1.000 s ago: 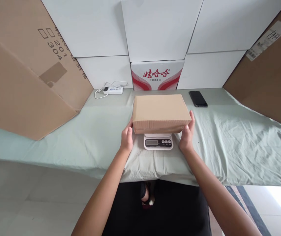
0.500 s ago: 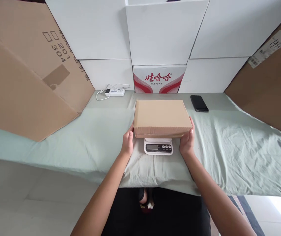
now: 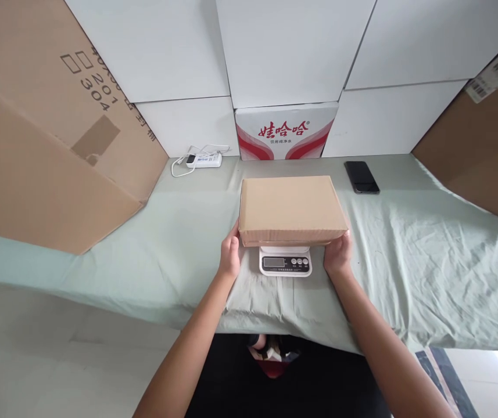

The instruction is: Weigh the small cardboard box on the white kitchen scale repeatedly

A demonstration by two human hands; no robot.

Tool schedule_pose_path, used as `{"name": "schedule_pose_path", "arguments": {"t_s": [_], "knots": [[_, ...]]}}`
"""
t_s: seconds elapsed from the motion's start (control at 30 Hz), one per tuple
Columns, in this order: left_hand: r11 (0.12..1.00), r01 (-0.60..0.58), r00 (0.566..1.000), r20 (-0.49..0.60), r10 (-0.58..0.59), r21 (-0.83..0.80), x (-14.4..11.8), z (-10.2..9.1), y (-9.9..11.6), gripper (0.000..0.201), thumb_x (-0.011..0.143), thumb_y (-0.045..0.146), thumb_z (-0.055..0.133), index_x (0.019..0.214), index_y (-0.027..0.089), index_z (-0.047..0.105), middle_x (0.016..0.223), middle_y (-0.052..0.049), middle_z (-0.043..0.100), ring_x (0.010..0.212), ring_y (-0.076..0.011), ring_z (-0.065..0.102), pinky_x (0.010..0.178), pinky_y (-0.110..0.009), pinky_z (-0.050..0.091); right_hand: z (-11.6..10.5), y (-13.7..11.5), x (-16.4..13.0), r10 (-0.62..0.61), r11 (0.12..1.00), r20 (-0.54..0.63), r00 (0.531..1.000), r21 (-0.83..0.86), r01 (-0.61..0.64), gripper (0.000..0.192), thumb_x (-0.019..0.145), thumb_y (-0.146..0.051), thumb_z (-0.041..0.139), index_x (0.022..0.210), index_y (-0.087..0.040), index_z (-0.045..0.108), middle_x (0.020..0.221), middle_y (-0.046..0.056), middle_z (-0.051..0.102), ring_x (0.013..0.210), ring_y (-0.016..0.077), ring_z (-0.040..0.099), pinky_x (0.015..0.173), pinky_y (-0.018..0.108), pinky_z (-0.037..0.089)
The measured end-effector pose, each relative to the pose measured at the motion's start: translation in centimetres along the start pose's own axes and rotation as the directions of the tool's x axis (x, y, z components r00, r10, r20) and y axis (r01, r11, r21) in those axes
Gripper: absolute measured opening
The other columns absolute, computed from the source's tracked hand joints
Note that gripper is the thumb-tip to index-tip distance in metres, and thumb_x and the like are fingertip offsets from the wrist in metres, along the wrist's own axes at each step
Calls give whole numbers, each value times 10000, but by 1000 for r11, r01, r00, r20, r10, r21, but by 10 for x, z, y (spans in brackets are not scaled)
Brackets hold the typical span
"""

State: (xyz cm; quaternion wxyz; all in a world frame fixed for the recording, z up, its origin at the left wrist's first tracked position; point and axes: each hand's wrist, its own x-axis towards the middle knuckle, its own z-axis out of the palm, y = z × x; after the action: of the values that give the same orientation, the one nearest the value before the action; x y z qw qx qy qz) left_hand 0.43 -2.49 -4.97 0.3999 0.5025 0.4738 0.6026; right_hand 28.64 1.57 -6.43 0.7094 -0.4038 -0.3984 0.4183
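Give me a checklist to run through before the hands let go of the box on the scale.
1. Box sits over the scale: ok.
2. Left hand off the box: not ok, it touches the near left corner.
3. Right hand off the box: not ok, it touches the near right corner.
4. Scale display uncovered: ok.
5. Reading legible: cannot tell.
6. Phone apart from the box: ok.

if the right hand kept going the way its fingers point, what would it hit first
The right hand already rests against the cardboard box on the scale. Past that corner, the line runs over bare cloth toward the phone, though depth is hard to judge.
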Motion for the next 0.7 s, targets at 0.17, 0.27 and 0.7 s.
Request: {"name": "schedule_pose_path", "arguments": {"t_s": [0.17,0.27,0.7], "knots": [[999,-43,999,-25,43,25,0,2,5,794,1001,923,495,1191,251,873,1377,-173,869,1567,-416,680,1384,-555,487,-1,3,-2,3,1000,1,1000,-2,-3,773,965,-789,630,1559,-298,688,1665,82,714,1649,381,591,1435,673,379],[997,-48,998,-35,50,52,-1,3,8,779,1001,922,496,1152,256,870,1358,-174,872,1564,-421,680,1370,-560,502,0,3,-2,9,1000,-1,1000,-13,-9,740,954,-780,652,1513,-301,720,1591,83,760,1589,386,644,1408,662,420],[998,-38,999,-34,39,43,1,1,3,822,995,936,484,1209,237,861,1275,-172,878,1451,-415,737,1267,-541,564,3,2,4,-7,999,27,1000,-45,8,825,946,-884,574,1494,-289,737,1530,92,782,1553,384,662,1365,614,480]]}}
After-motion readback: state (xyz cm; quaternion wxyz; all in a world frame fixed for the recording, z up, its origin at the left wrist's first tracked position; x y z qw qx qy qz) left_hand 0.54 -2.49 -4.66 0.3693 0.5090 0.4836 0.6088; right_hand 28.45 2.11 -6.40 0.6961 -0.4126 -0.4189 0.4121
